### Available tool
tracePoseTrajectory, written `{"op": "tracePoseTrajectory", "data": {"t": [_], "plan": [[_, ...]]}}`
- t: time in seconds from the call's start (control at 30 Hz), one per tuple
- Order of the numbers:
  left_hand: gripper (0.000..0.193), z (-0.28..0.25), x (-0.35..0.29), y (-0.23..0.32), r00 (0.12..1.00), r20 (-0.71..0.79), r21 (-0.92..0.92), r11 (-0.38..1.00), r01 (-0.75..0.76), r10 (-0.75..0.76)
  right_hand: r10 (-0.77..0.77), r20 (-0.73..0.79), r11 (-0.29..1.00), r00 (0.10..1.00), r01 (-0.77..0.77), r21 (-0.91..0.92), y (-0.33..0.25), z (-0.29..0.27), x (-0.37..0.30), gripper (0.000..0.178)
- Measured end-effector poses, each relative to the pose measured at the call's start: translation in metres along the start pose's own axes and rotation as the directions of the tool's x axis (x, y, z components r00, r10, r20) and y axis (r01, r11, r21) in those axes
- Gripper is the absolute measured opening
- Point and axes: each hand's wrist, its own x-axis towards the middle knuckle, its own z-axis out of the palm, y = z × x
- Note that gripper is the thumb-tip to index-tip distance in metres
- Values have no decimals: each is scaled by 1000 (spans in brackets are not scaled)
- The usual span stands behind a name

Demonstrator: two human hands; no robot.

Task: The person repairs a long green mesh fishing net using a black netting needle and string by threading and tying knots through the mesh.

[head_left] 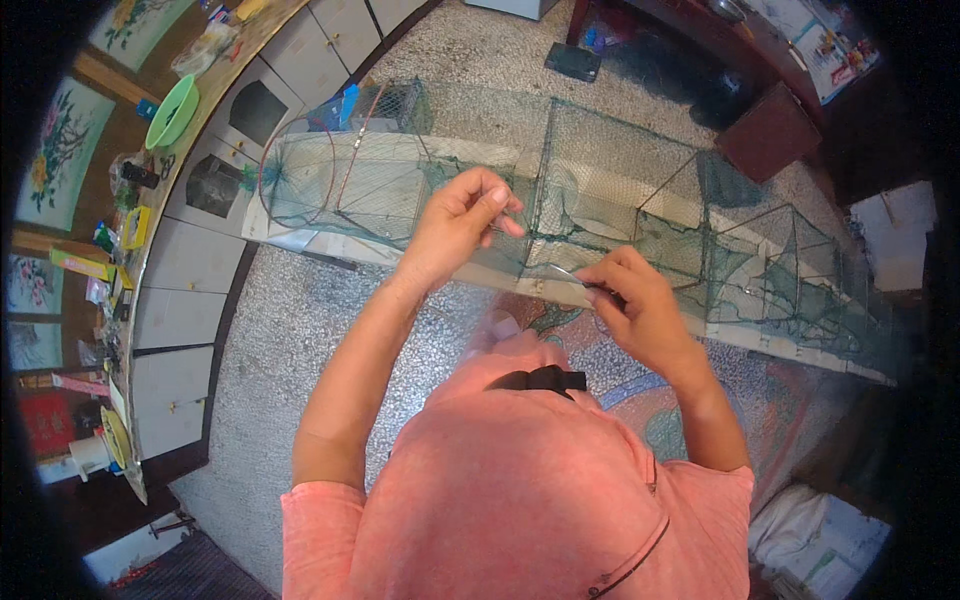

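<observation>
A long green mesh net trap [605, 145] with square wire frames stretches across in front of me, on a pale, long board or bench [750, 335]. My left hand [465, 220] is raised over the near side of the net, left of a cross frame. Its fingers are curled with thumb and fingertips pinched together; what lies between them is too small to make out. To the right, my right hand [635, 295] grips a slim tool with a shiny metal tip [565, 272] and a dark handle, mostly covered by the fingers. The tip points left, towards the net's near edge.
A round red hoop [262, 185] shapes the net's left end. Along the left runs a cabinet counter [150, 250] bearing a green basin [173, 110] and small items. Beyond the net, a black flat box [573, 62] lies on the speckled floor. Dark furniture stands far right.
</observation>
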Motion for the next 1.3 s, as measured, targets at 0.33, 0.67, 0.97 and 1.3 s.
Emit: {"op": "tracePoseTrajectory", "data": {"t": [0.33,0.67,0.97,1.3], "plan": [[14,-10,12,-8,995,87,377,926,4,-39,70,-385,973,920,21,228,35,73,14,13],[13,-1,12,-26,1000,-15,277,961,25,-22,-86,-416,994,905,53,-92,17,78,33,15],[9,1,-4,-25,968,-196,-164,968,-190,157,-35,-159,999,987,41,32,12,54,79,8],[7,1,2,-29,962,-271,-112,993,-44,12,-359,-380,788,852,495,365,-62,44,127,9]]}}
